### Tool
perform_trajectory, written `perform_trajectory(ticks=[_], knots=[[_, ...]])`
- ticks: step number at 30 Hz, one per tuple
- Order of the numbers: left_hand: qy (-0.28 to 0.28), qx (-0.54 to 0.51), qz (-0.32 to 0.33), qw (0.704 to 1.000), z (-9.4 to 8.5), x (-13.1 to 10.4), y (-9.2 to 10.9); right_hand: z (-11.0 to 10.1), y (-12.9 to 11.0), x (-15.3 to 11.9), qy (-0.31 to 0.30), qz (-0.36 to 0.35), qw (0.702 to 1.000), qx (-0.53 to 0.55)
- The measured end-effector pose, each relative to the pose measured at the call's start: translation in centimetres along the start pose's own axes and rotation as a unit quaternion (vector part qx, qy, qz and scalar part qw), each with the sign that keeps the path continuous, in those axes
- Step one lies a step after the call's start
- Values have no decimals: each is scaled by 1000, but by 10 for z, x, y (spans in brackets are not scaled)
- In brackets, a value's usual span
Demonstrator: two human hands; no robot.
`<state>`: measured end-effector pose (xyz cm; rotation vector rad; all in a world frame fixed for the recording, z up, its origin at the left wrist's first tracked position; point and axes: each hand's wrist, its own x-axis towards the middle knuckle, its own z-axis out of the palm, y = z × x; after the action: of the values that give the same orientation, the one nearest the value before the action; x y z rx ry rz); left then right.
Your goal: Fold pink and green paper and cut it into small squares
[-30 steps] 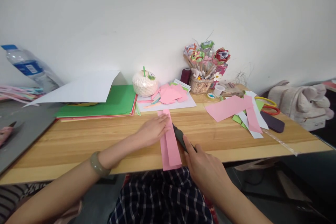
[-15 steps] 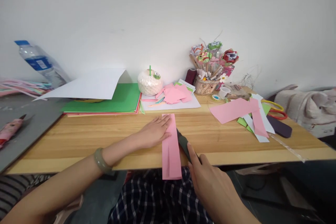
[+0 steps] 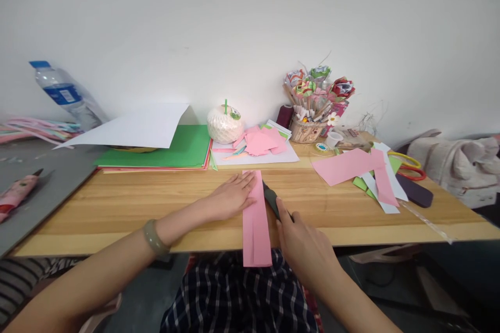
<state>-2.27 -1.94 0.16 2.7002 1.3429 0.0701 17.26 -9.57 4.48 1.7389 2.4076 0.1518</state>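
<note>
A folded pink paper strip (image 3: pixel 257 234) lies on the wooden table and hangs over its front edge, with a slit or crease running along its lower part. My left hand (image 3: pixel 233 196) rests flat on the strip's upper left side, fingers stretched out. In my right hand (image 3: pixel 302 239) is a dark cutting tool (image 3: pixel 272 200), its fingers wrapped round the handle. The tool's tip is beside the strip's upper right edge; whether it touches the paper is too small to tell.
Behind lie green paper (image 3: pixel 191 140), a round white object (image 3: pixel 225 125), pink cut pieces (image 3: pixel 260 141) and a basket of paper flowers (image 3: pixel 307 131). To the right are paper strips (image 3: pixel 344 165) and a dark phone-like object (image 3: pixel 414 191). A bottle (image 3: pixel 64 94) leans at the left.
My right hand and the dark tool have slid slightly up along the strip, away from my body. My left hand stays on the paper. The whole view has shifted a little.
</note>
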Motion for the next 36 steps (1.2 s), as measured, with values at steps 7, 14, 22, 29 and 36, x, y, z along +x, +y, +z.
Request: perform_trajectory(ticks=[7, 14, 22, 29, 36], knots=[[3, 7, 3, 1000, 0, 0, 0, -4, 0, 12, -5, 8, 1000, 10], [4, 3, 1, 1000, 2, 0, -1, -3, 3, 25, 15, 19, 1000, 12], [11, 3, 8, 1000, 2, -4, -1, 13, 37, 39, 73, 99, 992, 8], [13, -15, -3, 1000, -1, -5, 2, 13, 43, 35, 145, 1, 989, 17], [0, -11, -21, 1000, -4, -6, 6, 29, 18, -12, 114, -371, 912, 136]])
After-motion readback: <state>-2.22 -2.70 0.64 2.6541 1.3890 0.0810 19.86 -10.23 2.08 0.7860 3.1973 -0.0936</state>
